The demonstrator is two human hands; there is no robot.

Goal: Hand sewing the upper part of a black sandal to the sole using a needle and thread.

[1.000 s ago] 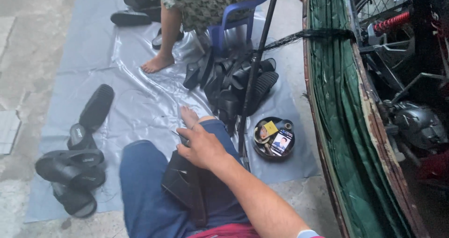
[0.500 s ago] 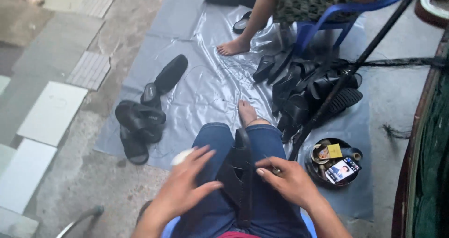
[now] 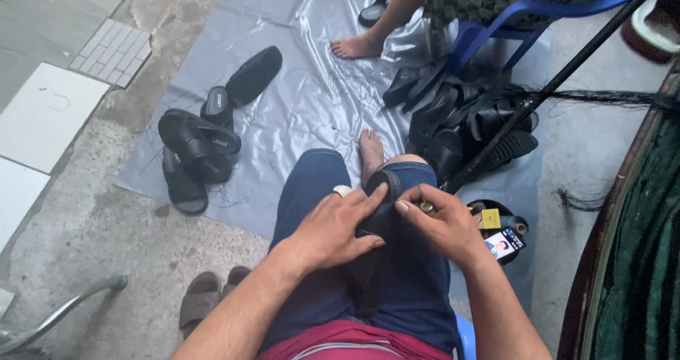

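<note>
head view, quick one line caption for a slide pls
Seated person's left hand and right hand grip a black sandal on their lap, above a grey plastic sheet strewn with sandals.

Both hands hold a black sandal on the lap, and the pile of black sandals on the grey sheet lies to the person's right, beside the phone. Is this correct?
Not quite. The head view shows both the left hand and right hand on the black sandal on the lap, but the pile of black sandals on the grey sheet beside the phone is wrong: that pile lies to the person's left, far from it.

The black sandal lies half hidden under both hands.
</note>
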